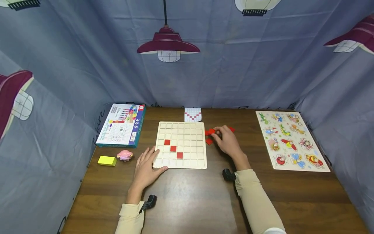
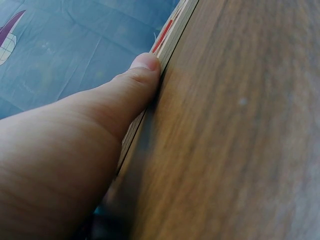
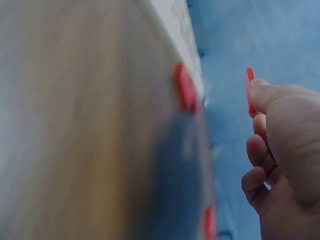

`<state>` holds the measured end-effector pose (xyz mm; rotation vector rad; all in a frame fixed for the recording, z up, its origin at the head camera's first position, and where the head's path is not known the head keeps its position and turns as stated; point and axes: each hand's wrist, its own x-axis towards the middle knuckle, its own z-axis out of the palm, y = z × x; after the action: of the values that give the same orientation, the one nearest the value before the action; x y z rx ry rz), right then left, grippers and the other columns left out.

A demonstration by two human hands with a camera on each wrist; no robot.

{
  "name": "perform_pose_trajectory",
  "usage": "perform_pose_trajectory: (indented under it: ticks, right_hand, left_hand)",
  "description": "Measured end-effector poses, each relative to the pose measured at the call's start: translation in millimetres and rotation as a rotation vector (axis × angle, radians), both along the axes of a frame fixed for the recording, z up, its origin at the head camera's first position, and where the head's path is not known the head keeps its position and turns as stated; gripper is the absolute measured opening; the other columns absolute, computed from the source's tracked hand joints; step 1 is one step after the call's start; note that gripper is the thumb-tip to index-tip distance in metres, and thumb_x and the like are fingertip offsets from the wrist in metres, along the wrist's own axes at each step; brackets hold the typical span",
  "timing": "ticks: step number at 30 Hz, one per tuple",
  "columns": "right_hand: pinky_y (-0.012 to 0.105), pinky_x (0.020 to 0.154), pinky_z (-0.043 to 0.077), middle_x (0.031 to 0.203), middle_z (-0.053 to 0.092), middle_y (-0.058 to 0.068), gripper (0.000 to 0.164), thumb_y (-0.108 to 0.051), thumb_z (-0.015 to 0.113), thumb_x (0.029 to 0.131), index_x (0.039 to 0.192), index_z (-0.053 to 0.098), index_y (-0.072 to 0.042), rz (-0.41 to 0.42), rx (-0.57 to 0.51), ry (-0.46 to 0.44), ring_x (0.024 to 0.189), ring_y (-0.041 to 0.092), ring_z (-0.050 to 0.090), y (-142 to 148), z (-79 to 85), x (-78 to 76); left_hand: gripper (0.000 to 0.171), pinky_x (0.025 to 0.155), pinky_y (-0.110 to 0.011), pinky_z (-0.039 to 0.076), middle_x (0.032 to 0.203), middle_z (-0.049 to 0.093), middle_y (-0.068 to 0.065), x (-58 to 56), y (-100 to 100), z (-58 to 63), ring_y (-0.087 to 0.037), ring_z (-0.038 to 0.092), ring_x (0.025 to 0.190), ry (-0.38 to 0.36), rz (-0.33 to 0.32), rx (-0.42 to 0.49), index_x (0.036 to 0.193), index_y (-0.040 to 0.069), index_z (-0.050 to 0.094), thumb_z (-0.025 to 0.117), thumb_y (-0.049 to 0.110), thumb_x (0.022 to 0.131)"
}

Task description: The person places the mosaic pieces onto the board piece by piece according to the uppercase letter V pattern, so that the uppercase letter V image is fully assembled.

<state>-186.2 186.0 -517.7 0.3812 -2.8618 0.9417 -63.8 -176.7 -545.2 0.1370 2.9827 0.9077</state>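
A pale wooden grid board (image 1: pixel 190 130) lies at mid-table with three red square tiles (image 1: pixel 173 148) in a descending diagonal. My left hand (image 1: pixel 146 169) rests at the board's lower left corner, fingers spread; in the left wrist view its thumb (image 2: pixel 142 75) touches the board's edge. Right of the board, my right hand (image 1: pixel 229 143) pinches a thin red tile (image 3: pixel 249 75) between thumb and fingertip, held above the tabletop in the right wrist view. Several loose red tiles (image 1: pixel 209 141) lie around that hand, partly hidden by it.
Behind the board stands a small card (image 1: pixel 193 114) with a V of red squares. At left are a boxed game (image 1: pixel 119 126), a pink toy (image 1: pixel 124 155) and a yellow block (image 1: pixel 106 161). An insect picture board (image 1: pixel 283 130) lies at right.
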Motion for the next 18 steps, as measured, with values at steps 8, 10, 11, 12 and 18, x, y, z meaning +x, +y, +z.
perform_pose_trajectory:
  ticks: [8,10,11,12,18]
  right_hand:
    - [0.034,0.077,0.049,0.098,0.06,0.006,0.031,-0.024,0.071,0.097,0.121,0.069,-0.005,0.138,-0.017,0.036,0.086,0.02,0.055,-65,19.6,-11.4]
    - [0.035,0.08,0.052,0.101,0.062,0.006,0.03,-0.025,0.071,0.097,0.122,0.069,-0.007,0.173,0.0,0.034,0.089,0.021,0.057,-84,20.2,-12.3]
    - [0.035,0.081,0.052,0.102,0.062,0.006,0.03,-0.026,0.07,0.098,0.122,0.069,-0.008,0.186,0.012,0.032,0.091,0.02,0.058,-94,19.0,-13.2]
    - [0.035,0.082,0.053,0.102,0.062,0.005,0.03,-0.027,0.07,0.098,0.122,0.069,-0.009,0.201,0.02,0.028,0.091,0.019,0.058,-104,18.3,-13.9]
    - [0.032,0.083,0.052,0.1,0.062,0.001,0.032,-0.035,0.066,0.1,0.122,0.07,-0.012,0.278,0.109,-0.042,0.091,0.015,0.056,-155,6.6,-18.8]
  left_hand:
    - [0.092,0.126,-0.058,0.012,0.167,0.034,-0.008,-1.5,-1,-1.3,-0.034,0.021,0.158,0.0,-0.002,-0.008,0.156,0.018,0.043,0.074,0.064,0.082]
    - [0.092,0.126,-0.058,0.013,0.166,0.035,-0.008,-1.8,-1,-0.7,-0.034,0.022,0.157,0.0,-0.001,-0.008,0.156,0.017,0.044,0.074,0.064,0.082]
    - [0.092,0.126,-0.059,0.013,0.166,0.035,-0.008,-2.1,-1,-0.6,-0.034,0.022,0.157,0.001,0.0,-0.011,0.156,0.017,0.044,0.074,0.064,0.082]
    - [0.092,0.126,-0.059,0.013,0.166,0.035,-0.008,-2.5,-1,-0.4,-0.034,0.022,0.157,0.001,0.0,-0.014,0.156,0.017,0.044,0.074,0.064,0.083]
    - [0.091,0.126,-0.06,0.013,0.167,0.034,-0.007,-2.1,2,-0.7,-0.033,0.021,0.158,-0.016,0.008,-0.015,0.155,0.017,0.045,0.074,0.064,0.083]
